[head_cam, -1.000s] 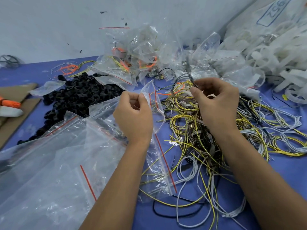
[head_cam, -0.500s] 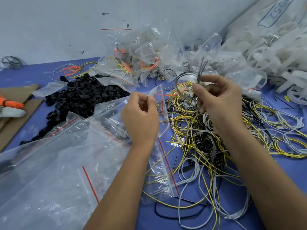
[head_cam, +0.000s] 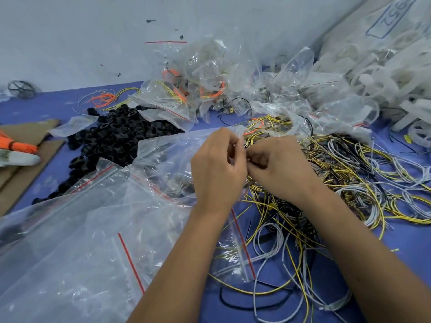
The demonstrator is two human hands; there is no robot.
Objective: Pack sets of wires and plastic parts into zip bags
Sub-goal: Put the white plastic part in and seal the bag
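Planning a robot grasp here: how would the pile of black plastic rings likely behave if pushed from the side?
The black plastic rings lie in a loose heap, so they would probably scatter, not slide together. Being round, some may roll across the blue table. They look small, probably light.

I sit at a small packing bench in a workshop, the kind used for piecework assembly. My blue worktop [head_cam: 408,271] is buried in bulk stock: a tangle of yellow, grey and black wires [head_cam: 349,183], a heap of black plastic parts [head_cam: 116,136], loose zip bags [head_cam: 70,241] with red seal strips, and a mound of filled bags [head_cam: 205,85] against the bare, scuffed wall [head_cam: 70,31]. White plastic parts [head_cam: 384,73] pile up at the right, cardboard [head_cam: 25,173] lies at the left.
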